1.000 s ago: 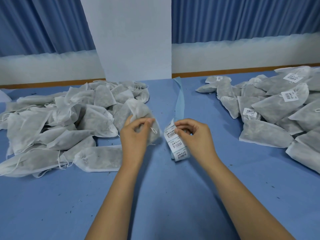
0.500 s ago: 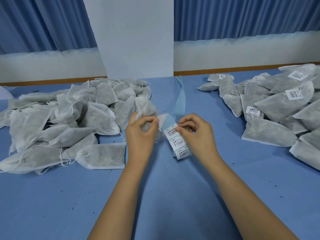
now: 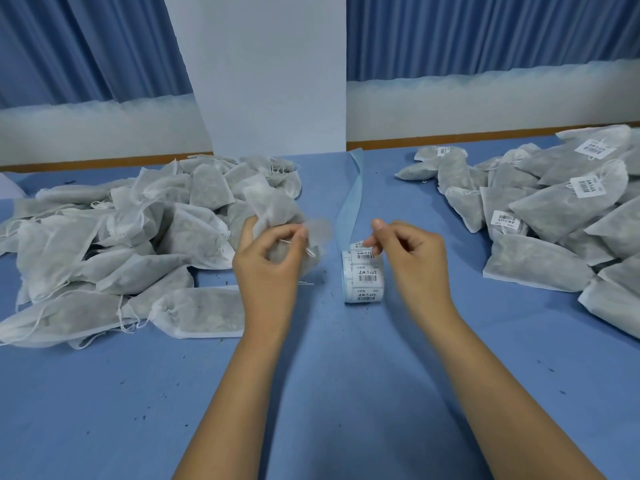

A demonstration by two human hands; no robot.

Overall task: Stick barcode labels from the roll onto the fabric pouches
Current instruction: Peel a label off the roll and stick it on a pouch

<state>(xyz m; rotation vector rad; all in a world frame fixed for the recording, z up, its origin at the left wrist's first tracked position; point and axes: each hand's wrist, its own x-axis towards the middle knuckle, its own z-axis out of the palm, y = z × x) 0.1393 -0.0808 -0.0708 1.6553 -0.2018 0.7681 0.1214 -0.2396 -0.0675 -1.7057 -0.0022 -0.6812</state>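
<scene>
The left hand's fingertips (image 3: 302, 233) pinch a pale, motion-blurred slip, apparently a peeled barcode label (image 3: 319, 230). Half a second ago that slip still bridged the gap to the roll; now it hangs free at the fingertips. The rest of the left hand (image 3: 273, 268) is curled round a fabric pouch (image 3: 273, 207), held above the table just in front of the unlabelled pile (image 3: 121, 244).

The right hand's fingertips (image 3: 373, 247) are curled onto the top edge of the label roll (image 3: 363, 277), gripping it, with the thumb lifted above them. The right hand (image 3: 414, 259) has drawn away from the left; earlier the two nearly touched. The roll stands on the blue tablecloth (image 3: 329, 393) between the hands, three printed labels facing the camera. Its bare blue backing strip (image 3: 353, 195) trails away toward the wall, as before. The labelled pouches (image 3: 554, 216) lie heaped at the right, well apart from the roll.
</scene>
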